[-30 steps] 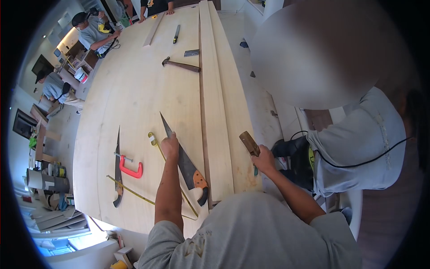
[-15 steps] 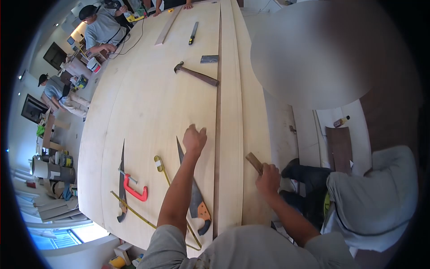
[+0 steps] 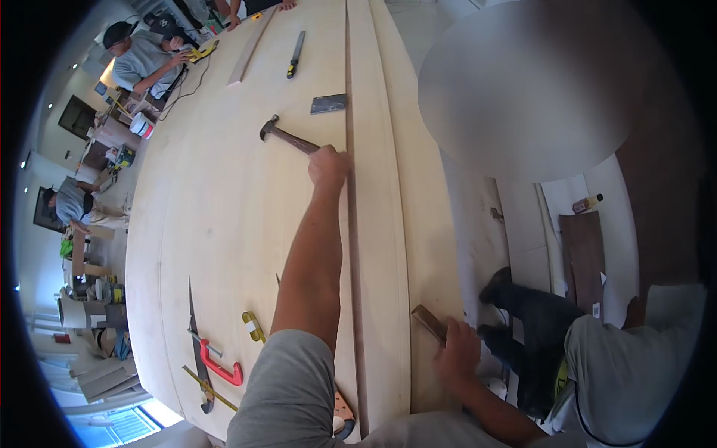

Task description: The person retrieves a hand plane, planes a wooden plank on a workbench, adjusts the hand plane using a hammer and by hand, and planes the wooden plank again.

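Note:
My left hand [image 3: 328, 166] is closed around the end of the wooden handle of a claw hammer [image 3: 287, 137], which lies on the large pale wood panel [image 3: 224, 201]. My right hand [image 3: 457, 349] grips a short brown wooden block [image 3: 429, 323] over the panel's right side. Just beyond the hammer is a flat dark grey plate [image 3: 328, 104]. Near my left upper arm, a handsaw's orange handle [image 3: 343, 409] shows in part, its blade mostly hidden by the arm.
To the left lie a second saw [image 3: 196, 336], a red C-clamp [image 3: 221, 366] and a yellow folding rule [image 3: 252, 326]. Farther off are a file [image 3: 296, 54] and a wood strip [image 3: 250, 48]. One person [image 3: 142, 60] handles a yellow tool; another sits at right [image 3: 627, 366].
My left hand has reached forward from the bare panel and taken hold of the hammer handle. My right hand still holds the block. The view has shifted.

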A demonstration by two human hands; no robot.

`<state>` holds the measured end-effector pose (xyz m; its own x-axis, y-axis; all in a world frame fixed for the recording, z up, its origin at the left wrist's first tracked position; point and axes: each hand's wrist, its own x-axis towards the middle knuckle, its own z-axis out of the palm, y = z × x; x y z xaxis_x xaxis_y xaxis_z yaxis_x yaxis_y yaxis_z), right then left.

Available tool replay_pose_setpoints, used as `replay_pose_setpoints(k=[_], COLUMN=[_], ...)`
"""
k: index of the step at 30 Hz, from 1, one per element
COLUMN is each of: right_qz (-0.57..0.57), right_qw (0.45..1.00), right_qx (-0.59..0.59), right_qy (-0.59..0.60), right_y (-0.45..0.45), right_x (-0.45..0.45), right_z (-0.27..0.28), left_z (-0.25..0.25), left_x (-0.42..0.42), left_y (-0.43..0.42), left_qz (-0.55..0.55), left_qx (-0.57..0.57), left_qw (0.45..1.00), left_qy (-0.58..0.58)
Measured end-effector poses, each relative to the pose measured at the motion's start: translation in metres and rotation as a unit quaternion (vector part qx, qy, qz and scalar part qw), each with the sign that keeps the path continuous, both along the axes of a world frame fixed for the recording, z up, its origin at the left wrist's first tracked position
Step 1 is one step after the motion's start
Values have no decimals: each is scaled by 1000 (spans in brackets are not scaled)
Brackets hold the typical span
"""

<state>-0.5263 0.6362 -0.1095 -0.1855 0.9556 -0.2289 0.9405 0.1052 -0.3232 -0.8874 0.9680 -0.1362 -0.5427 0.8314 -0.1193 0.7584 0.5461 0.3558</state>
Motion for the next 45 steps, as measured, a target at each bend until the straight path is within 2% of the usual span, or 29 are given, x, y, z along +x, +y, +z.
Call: replay_pose_setpoints(k=[1,4,7,8,9,10,11,12,13,14,15,16,17,19,22,24,25,26,28,29,32,34,38,40,41,45], right_qz=[0,3,0,3,9,17,19,14,13,13,22,29,34,28,37,61,48,47,38,42,63,68,88,88,88,84], right_qw=[1000,999,999,998,996,994,996,996,995,995,994,994,993,994,994,991,994,994,995,996,996,995,994,994,994,995], right_qx=[17,40,43,65,87,109,91,92,96,98,103,107,110,102,98,123,96,94,82,72,58,51,54,47,44,56], right_qy=[4,-7,0,-3,-4,-2,-5,-14,-22,-28,-23,-20,-18,-22,-25,-2,-22,-24,-31,-27,-31,-50,-46,-45,-43,-27], right_y=[-1,-6,-11,-15,-20,-23,-24,-25,-29,-33,-39,-43,-47,-57,-54,-56,-60,-67,-74,-69,-65,-71,-61,-54,-53,-52], right_x=[0,-2,-3,-3,-2,-3,-5,-5,-7,-9,-8,-3,-5,-13,2,4,1,0,2,6,14,14,23,24,22,22], right_z=[0,0,-1,-5,-11,-12,-6,-6,-8,-12,-15,-19,-19,-8,-26,-28,-17,-7,-4,-11,-19,-7,-23,-30,-33,-38], left_z=[-9,-21,-1,17,27,34,28,21,45,47,48,53,33,57,86,123,137,143,155,160,180,178,167,153,142,128], left_x=[-3,-23,-44,-48,-50,-40,-41,-39,-14,2,26,46,64,96,128,153,161,171,194,204,226,246,277,296,303,327], left_y=[-7,-42,-96,-119,-149,-179,-209,-239,-279,-318,-354,-391,-420,-474,-542,-590,-611,-637,-675,-691,-739,-762,-820,-843,-853,-879], left_qz=[12,12,90,150,161,217,242,193,212,203,212,188,146,194,151,119,103,69,-4,-5,62,118,264,314,351,409], left_qx=[53,94,18,-16,20,87,90,73,128,126,147,123,125,145,190,242,267,292,343,343,367,484,517,566,565,593], left_qw=[998,995,995,964,917,822,723,555,497,420,424,403,366,419,409,462,493,489,588,624,646,604,516,412,426,424], left_qy=[18,34,-44,-217,-363,-520,-640,-806,-832,-876,-868,-887,-910,-875,-880,-845,-822,-819,-732,-702,-666,-622,-630,-641,-614,-549])
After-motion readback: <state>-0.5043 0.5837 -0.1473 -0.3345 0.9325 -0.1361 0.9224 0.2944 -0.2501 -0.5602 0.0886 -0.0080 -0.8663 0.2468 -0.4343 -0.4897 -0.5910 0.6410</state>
